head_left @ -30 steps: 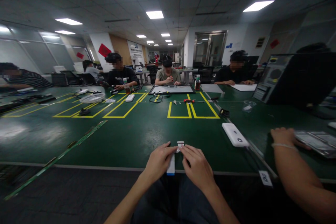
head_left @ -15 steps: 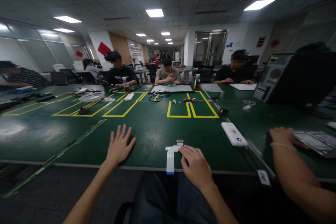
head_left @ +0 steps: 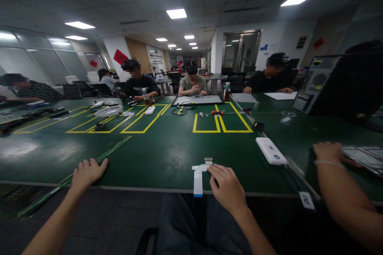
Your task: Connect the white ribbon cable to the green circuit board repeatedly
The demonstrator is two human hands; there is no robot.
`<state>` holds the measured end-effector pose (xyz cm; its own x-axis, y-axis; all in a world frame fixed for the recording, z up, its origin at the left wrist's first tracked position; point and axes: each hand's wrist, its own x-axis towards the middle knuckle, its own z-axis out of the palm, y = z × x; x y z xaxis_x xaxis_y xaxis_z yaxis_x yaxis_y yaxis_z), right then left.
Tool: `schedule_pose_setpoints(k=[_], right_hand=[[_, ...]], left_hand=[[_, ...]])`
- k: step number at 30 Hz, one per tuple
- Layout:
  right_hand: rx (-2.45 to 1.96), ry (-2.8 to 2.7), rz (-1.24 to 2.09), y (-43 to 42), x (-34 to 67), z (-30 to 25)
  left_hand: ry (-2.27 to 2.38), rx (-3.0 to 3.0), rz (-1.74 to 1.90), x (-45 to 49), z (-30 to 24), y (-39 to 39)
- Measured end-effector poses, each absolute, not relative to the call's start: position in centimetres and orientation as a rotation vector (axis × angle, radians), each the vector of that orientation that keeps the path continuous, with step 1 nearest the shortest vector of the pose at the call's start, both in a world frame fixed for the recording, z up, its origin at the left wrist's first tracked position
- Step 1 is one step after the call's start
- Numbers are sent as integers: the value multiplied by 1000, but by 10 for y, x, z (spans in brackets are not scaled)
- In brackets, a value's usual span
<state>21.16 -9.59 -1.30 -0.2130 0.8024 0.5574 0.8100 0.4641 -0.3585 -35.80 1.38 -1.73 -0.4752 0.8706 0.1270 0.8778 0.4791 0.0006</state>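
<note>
My left hand (head_left: 87,173) lies over a long thin green circuit board strip (head_left: 115,147) that sticks out past the table's near edge. Its fingers curl over the strip's far side, with the thumb on the near side. A white flat ribbon cable (head_left: 198,183) with a blue end hangs slightly over the edge in front of me. It has a side branch and a small connector (head_left: 208,161) at the top. My right hand (head_left: 229,185) pinches the right end of this branch; the fingertips are close together and partly hide the contact.
A white power bank (head_left: 271,151) with a cable lies to the right. Beside it, a co-worker's arm (head_left: 338,183) rests near a clear-covered tray. Farther back are a red screwdriver (head_left: 217,112), a black cable (head_left: 182,108), a white fan (head_left: 108,110) and a computer tower (head_left: 317,83).
My left hand has moved left from the bare tabletop onto the circuit board strip, which has shifted slightly. My right hand stays at the ribbon cable. The view has turned a little left.
</note>
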Motion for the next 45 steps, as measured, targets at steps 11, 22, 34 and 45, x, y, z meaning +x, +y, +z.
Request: schedule_pose_setpoints(k=[11, 22, 34, 45], right_hand=[[-1438, -2132, -152, -97, 211, -6], [-1445, -2122, -163, -98, 209, -7], [-1409, -2106, -136, -97, 211, -10], [-1510, -2099, -148, -98, 209, -8]], left_hand=[[-2086, -2295, -206, -200, -29, 38], [-1475, -2831, -412, -17, -9, 5], [-1120, -3046, -616, 2, 2, -15], [-1129, -3041, -648, 2, 3, -18]])
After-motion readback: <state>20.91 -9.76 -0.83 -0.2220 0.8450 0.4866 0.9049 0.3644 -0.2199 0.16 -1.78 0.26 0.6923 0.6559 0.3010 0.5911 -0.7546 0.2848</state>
